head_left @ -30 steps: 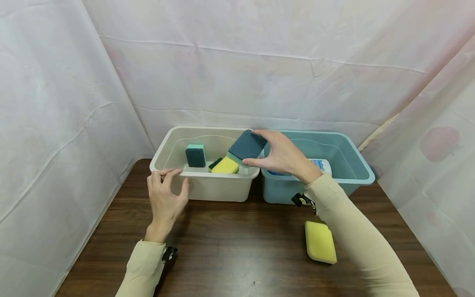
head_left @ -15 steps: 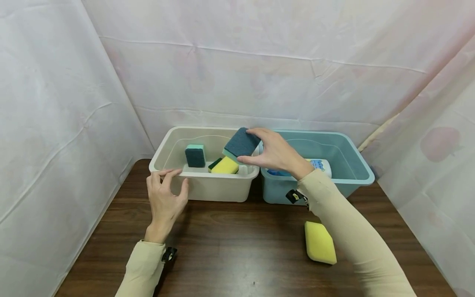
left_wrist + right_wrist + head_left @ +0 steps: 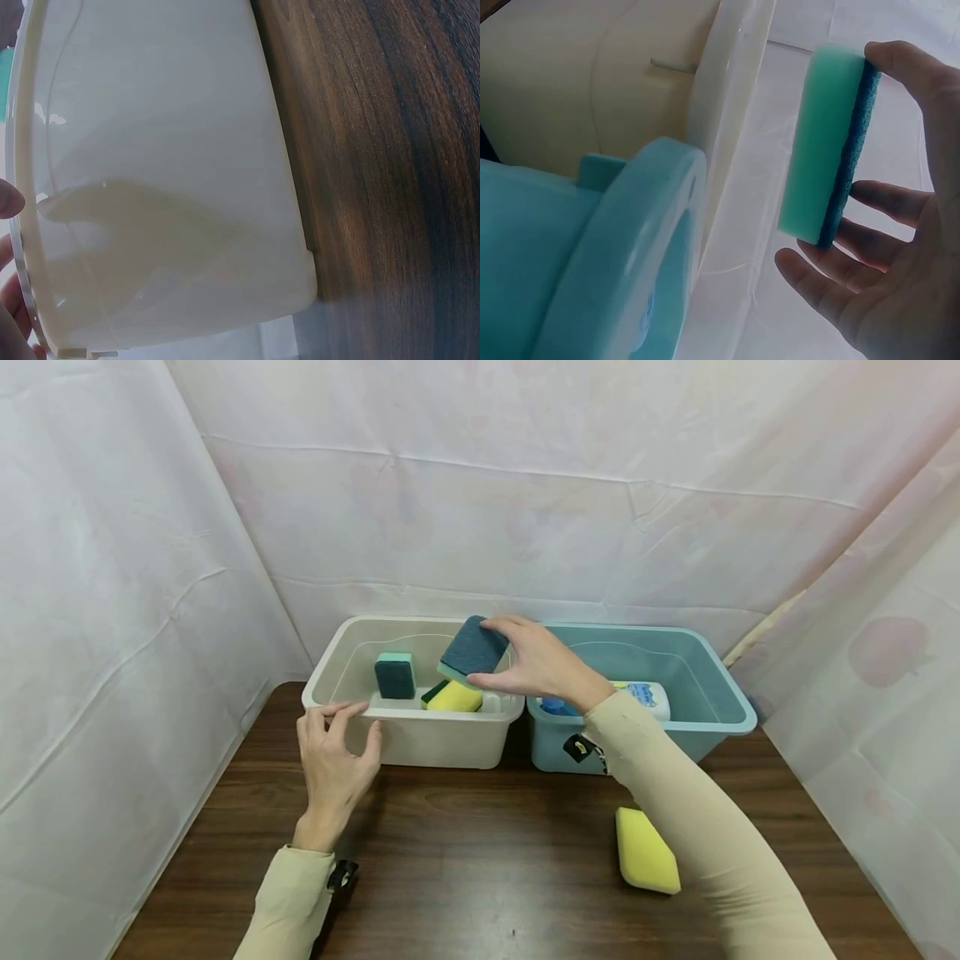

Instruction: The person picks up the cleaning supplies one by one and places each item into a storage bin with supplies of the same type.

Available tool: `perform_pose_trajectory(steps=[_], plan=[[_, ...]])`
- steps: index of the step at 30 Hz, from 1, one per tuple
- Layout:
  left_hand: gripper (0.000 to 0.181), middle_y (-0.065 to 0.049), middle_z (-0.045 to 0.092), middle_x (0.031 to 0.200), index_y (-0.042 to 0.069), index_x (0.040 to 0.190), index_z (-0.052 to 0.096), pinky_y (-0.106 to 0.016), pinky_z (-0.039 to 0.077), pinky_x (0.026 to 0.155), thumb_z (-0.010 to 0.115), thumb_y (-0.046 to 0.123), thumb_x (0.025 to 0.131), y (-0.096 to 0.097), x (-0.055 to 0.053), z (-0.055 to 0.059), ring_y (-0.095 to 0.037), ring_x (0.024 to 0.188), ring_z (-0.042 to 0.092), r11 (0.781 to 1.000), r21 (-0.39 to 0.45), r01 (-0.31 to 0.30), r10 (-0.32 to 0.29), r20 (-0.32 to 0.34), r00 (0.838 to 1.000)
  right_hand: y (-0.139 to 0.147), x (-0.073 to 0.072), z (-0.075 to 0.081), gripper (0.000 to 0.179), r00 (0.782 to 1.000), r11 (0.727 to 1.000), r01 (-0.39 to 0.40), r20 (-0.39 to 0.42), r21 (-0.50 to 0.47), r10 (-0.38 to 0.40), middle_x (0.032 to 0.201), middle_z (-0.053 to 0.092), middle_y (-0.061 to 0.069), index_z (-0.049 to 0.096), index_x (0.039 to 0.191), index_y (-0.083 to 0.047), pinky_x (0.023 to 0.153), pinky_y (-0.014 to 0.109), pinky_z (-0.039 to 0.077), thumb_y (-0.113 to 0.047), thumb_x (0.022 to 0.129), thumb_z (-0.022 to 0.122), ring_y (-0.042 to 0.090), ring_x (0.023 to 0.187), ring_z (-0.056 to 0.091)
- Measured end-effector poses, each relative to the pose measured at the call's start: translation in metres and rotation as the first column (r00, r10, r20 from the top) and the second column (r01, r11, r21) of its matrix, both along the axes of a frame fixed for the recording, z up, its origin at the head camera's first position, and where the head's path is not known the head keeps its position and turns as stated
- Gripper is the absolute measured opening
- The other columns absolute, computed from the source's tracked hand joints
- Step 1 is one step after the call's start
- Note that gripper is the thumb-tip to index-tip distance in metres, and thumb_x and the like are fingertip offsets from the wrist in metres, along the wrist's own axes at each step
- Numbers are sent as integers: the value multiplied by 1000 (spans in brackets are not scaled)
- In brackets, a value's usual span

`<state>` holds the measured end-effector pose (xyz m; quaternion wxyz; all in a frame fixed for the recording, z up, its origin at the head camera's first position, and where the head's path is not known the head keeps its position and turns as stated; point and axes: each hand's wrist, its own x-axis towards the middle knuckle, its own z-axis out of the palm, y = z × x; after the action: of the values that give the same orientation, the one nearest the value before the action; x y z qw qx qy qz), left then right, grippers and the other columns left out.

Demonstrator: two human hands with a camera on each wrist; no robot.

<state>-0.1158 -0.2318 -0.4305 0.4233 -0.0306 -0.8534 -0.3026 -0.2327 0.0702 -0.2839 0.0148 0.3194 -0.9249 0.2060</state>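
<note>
In the head view my right hand (image 3: 536, 660) pinches a green sponge (image 3: 474, 650) with a dark scouring side, tilted above the right part of a cream bin (image 3: 442, 743). The right wrist view shows thumb and fingers at opposite ends of this sponge (image 3: 829, 146). My left hand (image 3: 336, 760) rests its fingers on the cream bin's front rim, thumb apart from them. Inside that bin, another green sponge (image 3: 395, 678) stands upright on the left. A yellow sponge (image 3: 456, 696) lies partly below the held one. The left wrist view shows mostly the bin's wall (image 3: 165, 150).
A blue bin (image 3: 720, 706) stands right of the cream one, holding a white bottle (image 3: 651, 697) and something blue (image 3: 557, 705), partly behind the right forearm. Another yellow sponge (image 3: 645, 852) lies on the dark wooden table (image 3: 487, 860). White curtains (image 3: 480, 527) surround the table's back and sides.
My right hand has moved left with the green sponge, from the gap between the bins to over the cream bin's right part. The left hand stays at the rim.
</note>
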Motion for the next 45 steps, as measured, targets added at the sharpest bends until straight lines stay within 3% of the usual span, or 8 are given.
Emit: perform_pose_trajectory(steps=[10, 26, 34, 45], plan=[[31, -25, 61, 119, 3, 115, 77, -55, 38, 92, 78, 21, 89, 2, -1, -1, -47, 109, 49, 1000, 2, -3, 3, -56, 998, -9, -10, -2, 96, 999, 1000, -23, 46, 16, 22, 169, 43, 6, 43, 163, -20, 125, 57, 37, -72, 87, 71, 30, 157, 40], [32, -24, 61, 122, 4, 116, 77, -56, 38, 94, 77, 25, 91, 1, 0, -1, -47, 110, 49, 1000, -10, -2, 2, -35, 999, -21, -28, 0, 97, 994, 999, -48, 102, 13, 47, 168, 45, 8, 42, 164, -16, 123, 53, 40, -67, 88, 73, 30, 155, 43], [31, -24, 61, 121, 4, 115, 76, -58, 38, 94, 79, 20, 88, -1, -1, -2, -46, 111, 49, 1000, 2, -16, 16, -51, 999, -31, -35, 4, 97, 995, 997, -65, 77, 38, 62, 167, 46, 7, 43, 163, -15, 122, 51, 41, -68, 88, 72, 28, 153, 45], [32, -24, 61, 121, 4, 116, 76, -57, 39, 94, 78, 22, 90, 0, -1, -4, -47, 111, 49, 1000, -6, -8, 7, -44, 999, -35, -42, -1, 95, 995, 997, -57, 85, 44, 53, 167, 46, 8, 43, 163, -14, 122, 50, 42, -67, 89, 72, 29, 152, 46]])
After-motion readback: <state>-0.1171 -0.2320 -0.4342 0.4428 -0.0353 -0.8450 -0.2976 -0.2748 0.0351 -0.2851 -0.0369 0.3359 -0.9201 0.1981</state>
